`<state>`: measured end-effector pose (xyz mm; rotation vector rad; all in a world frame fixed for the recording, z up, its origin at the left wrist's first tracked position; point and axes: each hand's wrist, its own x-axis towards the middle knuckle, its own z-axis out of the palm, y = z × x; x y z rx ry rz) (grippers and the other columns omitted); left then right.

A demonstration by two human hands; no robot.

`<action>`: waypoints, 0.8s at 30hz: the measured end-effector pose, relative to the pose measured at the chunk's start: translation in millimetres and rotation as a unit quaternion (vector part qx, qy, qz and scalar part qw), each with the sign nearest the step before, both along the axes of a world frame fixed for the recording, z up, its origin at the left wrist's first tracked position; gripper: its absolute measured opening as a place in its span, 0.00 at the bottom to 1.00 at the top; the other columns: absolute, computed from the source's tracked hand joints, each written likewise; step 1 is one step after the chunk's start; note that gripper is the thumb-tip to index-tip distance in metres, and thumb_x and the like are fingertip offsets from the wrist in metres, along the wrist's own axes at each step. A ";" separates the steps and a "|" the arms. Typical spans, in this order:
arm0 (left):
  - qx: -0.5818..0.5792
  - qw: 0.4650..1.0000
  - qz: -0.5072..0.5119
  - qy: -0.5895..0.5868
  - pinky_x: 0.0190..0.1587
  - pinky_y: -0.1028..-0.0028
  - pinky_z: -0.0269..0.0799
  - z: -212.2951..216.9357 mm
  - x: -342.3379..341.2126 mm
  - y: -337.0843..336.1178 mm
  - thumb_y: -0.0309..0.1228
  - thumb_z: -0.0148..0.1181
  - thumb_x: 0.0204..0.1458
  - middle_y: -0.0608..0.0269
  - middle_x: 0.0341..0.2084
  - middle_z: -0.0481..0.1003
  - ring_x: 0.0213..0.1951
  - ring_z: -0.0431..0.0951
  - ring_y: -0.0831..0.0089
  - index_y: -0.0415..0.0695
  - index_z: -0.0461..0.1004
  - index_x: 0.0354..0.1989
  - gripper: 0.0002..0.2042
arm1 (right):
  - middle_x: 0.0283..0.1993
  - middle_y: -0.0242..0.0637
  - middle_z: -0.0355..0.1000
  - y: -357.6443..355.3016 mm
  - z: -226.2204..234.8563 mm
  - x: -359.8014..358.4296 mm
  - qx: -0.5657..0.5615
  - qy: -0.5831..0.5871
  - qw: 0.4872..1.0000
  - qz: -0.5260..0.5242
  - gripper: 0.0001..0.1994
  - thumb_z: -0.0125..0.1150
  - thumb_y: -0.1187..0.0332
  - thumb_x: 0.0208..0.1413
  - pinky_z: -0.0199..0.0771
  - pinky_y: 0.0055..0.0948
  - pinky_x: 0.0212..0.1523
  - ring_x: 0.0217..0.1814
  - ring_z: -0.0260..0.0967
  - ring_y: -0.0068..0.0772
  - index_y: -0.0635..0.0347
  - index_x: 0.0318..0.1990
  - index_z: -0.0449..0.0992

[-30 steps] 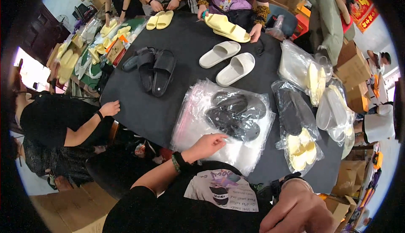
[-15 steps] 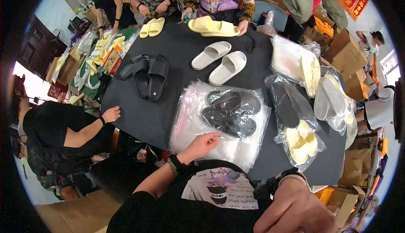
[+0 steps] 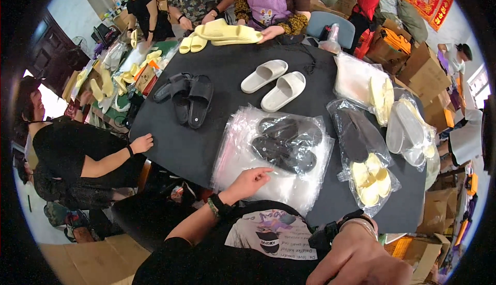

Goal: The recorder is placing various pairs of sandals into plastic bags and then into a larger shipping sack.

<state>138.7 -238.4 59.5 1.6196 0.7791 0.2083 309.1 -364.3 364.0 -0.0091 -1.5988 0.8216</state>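
Left hand (image 3: 249, 181), fingers together, presses the clear bag stack (image 3: 268, 166) at frame centre; bags may slide.

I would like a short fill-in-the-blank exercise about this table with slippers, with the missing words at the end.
1. The left hand rests on a stack of clear ____ bags.
2. The slippers inside the top bag are ____ in colour.
3. The loose white slippers lie on a ____ table.
4. The right hand is off the table, near the picture's ____ edge.

Missing words: plastic; black; black; lower
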 end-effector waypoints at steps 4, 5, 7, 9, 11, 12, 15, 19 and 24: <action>0.012 1.000 -0.005 -0.005 0.34 0.82 0.65 0.3 -2.7 -2.4 0.29 0.55 0.58 0.73 0.28 0.72 0.30 0.67 0.86 0.41 0.71 0.55 0.17 | 0.47 0.26 0.67 0.5 -0.3 -1.6 0.024 -0.002 1.000 0.014 0.04 0.58 0.72 0.52 0.69 0.31 0.27 0.27 0.73 0.39 0.51 0.34 0.76; 0.013 1.000 -0.004 -0.006 0.34 0.82 0.65 1.8 -2.7 -3.4 0.29 0.55 0.58 0.73 0.28 0.72 0.30 0.67 0.86 0.41 0.71 0.55 0.17 | 0.47 0.26 0.67 -0.1 -0.6 -2.1 0.031 -0.003 0.999 0.017 0.04 0.58 0.72 0.53 0.69 0.31 0.27 0.27 0.73 0.39 0.51 0.35 0.75; 0.000 1.000 -0.006 0.009 0.34 0.83 0.65 4.1 -1.6 -4.1 0.29 0.55 0.58 0.72 0.28 0.72 0.30 0.67 0.86 0.41 0.70 0.55 0.16 | 0.48 0.26 0.67 -2.0 -1.1 -1.7 0.040 -0.006 0.999 0.019 0.04 0.57 0.71 0.54 0.69 0.31 0.28 0.27 0.72 0.38 0.51 0.36 0.74; 0.007 1.000 0.001 -0.005 0.34 0.83 0.65 1.4 -1.9 -7.4 0.30 0.55 0.58 0.73 0.28 0.72 0.30 0.67 0.86 0.41 0.70 0.55 0.16 | 0.49 0.25 0.67 -4.0 -2.0 1.9 0.045 -0.035 0.998 0.037 0.03 0.58 0.68 0.54 0.70 0.31 0.29 0.27 0.72 0.38 0.50 0.36 0.73; 0.014 1.000 0.010 -0.019 0.34 0.83 0.65 -3.7 -3.1 -8.9 0.30 0.55 0.58 0.73 0.28 0.72 0.30 0.67 0.86 0.41 0.70 0.55 0.16 | 0.49 0.25 0.67 -17.8 -6.3 1.0 0.022 -0.033 0.999 0.028 0.03 0.58 0.68 0.54 0.70 0.31 0.29 0.27 0.72 0.38 0.50 0.36 0.73; 0.010 1.000 0.010 -0.024 0.34 0.83 0.66 -5.6 -2.6 -10.1 0.30 0.55 0.58 0.72 0.29 0.73 0.30 0.68 0.86 0.40 0.70 0.55 0.16 | 0.49 0.26 0.67 -22.1 -4.7 -0.9 -0.005 -0.030 0.999 0.013 0.03 0.59 0.68 0.54 0.70 0.31 0.29 0.27 0.72 0.37 0.50 0.36 0.73; 0.016 0.999 0.024 -0.041 0.33 0.81 0.67 -10.5 -0.7 -10.0 0.31 0.56 0.57 0.69 0.26 0.74 0.28 0.69 0.84 0.40 0.72 0.53 0.16 | 0.48 0.27 0.68 -14.2 1.4 -1.7 0.036 -0.031 0.998 0.028 0.04 0.58 0.68 0.54 0.69 0.31 0.28 0.27 0.71 0.37 0.51 0.37 0.73; 0.015 0.996 0.065 -0.059 0.31 0.79 0.67 -11.2 -2.3 -9.2 0.31 0.58 0.56 0.68 0.23 0.73 0.25 0.69 0.83 0.40 0.73 0.51 0.15 | 0.47 0.27 0.69 -33.2 -4.1 -1.6 -0.002 -0.024 1.000 -0.008 0.02 0.58 0.68 0.54 0.69 0.30 0.28 0.27 0.71 0.37 0.51 0.35 0.75; 0.052 0.995 0.067 -0.060 0.30 0.79 0.67 -10.9 -3.8 -0.1 0.31 0.57 0.56 0.69 0.22 0.71 0.25 0.68 0.83 0.41 0.73 0.51 0.15 | 0.48 0.24 0.69 -30.6 -6.8 3.0 -0.012 -0.016 0.998 0.058 0.04 0.58 0.68 0.53 0.68 0.28 0.28 0.28 0.73 0.36 0.48 0.29 0.79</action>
